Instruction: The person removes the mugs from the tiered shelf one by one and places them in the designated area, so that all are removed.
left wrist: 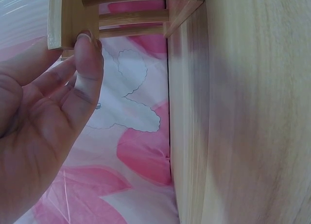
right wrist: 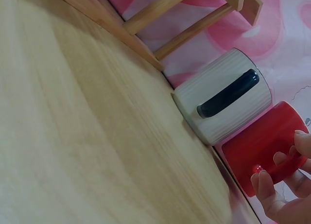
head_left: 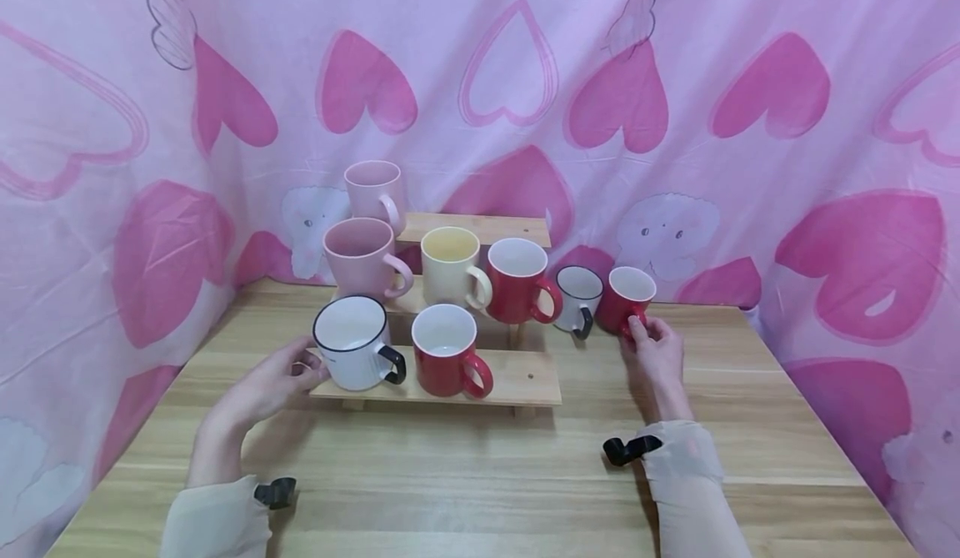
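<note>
At the left end of the lowest shelf of a tiered wooden rack (head_left: 517, 379), my left hand (head_left: 277, 379) pinches the board, beside a white mug (head_left: 348, 345) with black rim and handle. The left wrist view shows the thumb and fingertips at the shelf's end (left wrist: 73, 20). My right hand (head_left: 660, 354) holds the handle of a small red mug (head_left: 626, 291) to the right of the rack. In the right wrist view, fingers curl around that red mug's (right wrist: 262, 141) handle. Next to it stands a ribbed white mug (right wrist: 218, 97) with a black handle.
Another red mug (head_left: 442, 354) shares the lowest shelf. On the middle tier are a dusky pink mug (head_left: 360, 262), a cream mug (head_left: 447, 270) and a larger red mug (head_left: 513, 287). A pale pink mug (head_left: 372, 187) stands on top. Behind the wooden table (head_left: 450, 483) hangs a heart-patterned curtain (head_left: 480, 66).
</note>
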A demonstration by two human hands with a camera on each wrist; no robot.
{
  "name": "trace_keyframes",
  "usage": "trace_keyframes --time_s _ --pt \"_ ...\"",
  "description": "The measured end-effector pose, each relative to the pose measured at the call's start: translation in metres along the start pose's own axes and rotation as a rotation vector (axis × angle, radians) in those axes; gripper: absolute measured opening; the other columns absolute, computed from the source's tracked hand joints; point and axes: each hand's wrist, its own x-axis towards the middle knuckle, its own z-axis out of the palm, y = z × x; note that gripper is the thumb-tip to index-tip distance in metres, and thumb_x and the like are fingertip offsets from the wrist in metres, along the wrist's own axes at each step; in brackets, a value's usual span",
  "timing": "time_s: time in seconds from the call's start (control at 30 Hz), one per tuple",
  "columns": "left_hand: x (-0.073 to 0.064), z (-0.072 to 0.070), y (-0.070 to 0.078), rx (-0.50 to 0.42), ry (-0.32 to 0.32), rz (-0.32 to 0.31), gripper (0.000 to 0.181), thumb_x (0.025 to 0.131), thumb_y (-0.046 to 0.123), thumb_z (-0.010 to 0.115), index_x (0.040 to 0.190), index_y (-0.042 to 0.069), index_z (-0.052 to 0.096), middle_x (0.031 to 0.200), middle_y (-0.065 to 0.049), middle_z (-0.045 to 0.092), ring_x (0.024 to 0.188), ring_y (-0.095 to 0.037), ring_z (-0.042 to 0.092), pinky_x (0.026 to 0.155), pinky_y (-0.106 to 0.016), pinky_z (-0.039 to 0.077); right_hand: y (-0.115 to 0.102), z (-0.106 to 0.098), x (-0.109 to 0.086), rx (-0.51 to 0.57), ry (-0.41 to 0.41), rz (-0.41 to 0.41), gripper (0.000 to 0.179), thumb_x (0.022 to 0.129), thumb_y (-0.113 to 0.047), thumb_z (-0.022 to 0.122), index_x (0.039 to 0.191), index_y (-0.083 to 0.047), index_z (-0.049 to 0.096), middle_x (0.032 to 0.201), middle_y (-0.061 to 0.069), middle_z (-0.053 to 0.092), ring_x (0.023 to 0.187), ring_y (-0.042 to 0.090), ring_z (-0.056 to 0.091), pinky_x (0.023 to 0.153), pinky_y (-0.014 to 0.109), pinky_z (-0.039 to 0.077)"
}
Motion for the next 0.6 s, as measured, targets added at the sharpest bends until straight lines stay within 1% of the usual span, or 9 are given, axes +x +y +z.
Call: trace_keyframes --time_s 0.1,0.23,0.37,0.43,0.53,0.6 --pt "0.0000 0.0004 -0.0001 -0.011 -0.003 0.001 0.033 0.095 0.009 0.063 0.123 -0.002 0.050 0.097 -0.012 0.059 0.088 -0.024 0.057 0.068 -0.037 0.055 0.0014 -0.0013 0.0001 -0.097 0.007 -0.038 0.039 0.097 -0.032 0.061 0.120 -0.001 0.060 0.101 0.007 0.058 0.087 0.013 0.059 0.077 0.019 0.053" --pt "-0.0004 0.0009 0.0012 -0.009 -0.004 -0.004 0.033 0.095 0.010 0.063 0.124 -0.001 0.050 0.098 -0.012 0.059 0.088 -0.023 0.056 0.068 -0.038 0.055 0.0028 -0.0019 0.0005 -0.125 0.006 -0.065 0.039 0.097 -0.032 0.061 0.118 0.000 0.060 0.097 0.005 0.060 0.083 0.010 0.061 0.074 0.018 0.053" --pt "-0.0004 0.0009 0.0013 0.004 -0.004 -0.009 0.031 0.095 0.009 0.063 0.122 -0.001 0.050 0.098 -0.012 0.060 0.088 -0.023 0.056 0.069 -0.038 0.054 0.0038 -0.0020 0.0006 -0.160 0.009 -0.077 0.040 0.097 -0.034 0.060 0.118 0.000 0.061 0.097 0.005 0.061 0.082 0.008 0.059 0.073 0.017 0.052" --pt "-0.0003 0.0008 0.0010 0.007 -0.005 -0.009 0.031 0.095 0.009 0.062 0.122 -0.001 0.050 0.098 -0.012 0.060 0.088 -0.023 0.056 0.069 -0.038 0.054 0.0041 -0.0008 0.0009 -0.134 0.009 -0.051 0.039 0.097 -0.034 0.060 0.118 -0.001 0.061 0.099 0.006 0.060 0.084 0.009 0.058 0.075 0.018 0.052" --pt "-0.0002 0.0008 0.0007 0.011 -0.003 -0.010 0.031 0.095 0.009 0.062 0.123 -0.001 0.050 0.098 -0.011 0.060 0.088 -0.023 0.056 0.069 -0.037 0.054 0.0044 0.0022 0.0023 0.011 -0.012 0.016 0.037 0.097 -0.029 0.061 0.120 -0.001 0.059 0.104 0.008 0.055 0.088 0.012 0.056 0.085 0.024 0.053" --pt "-0.0004 0.0009 0.0010 0.006 -0.002 -0.010 0.032 0.095 0.009 0.062 0.124 -0.001 0.050 0.098 -0.011 0.060 0.089 -0.023 0.056 0.069 -0.037 0.054 0.0048 0.0042 0.0033 0.087 -0.016 0.046 0.035 0.096 -0.026 0.062 0.119 0.000 0.058 0.104 0.009 0.053 0.088 0.013 0.056 0.088 0.028 0.053"
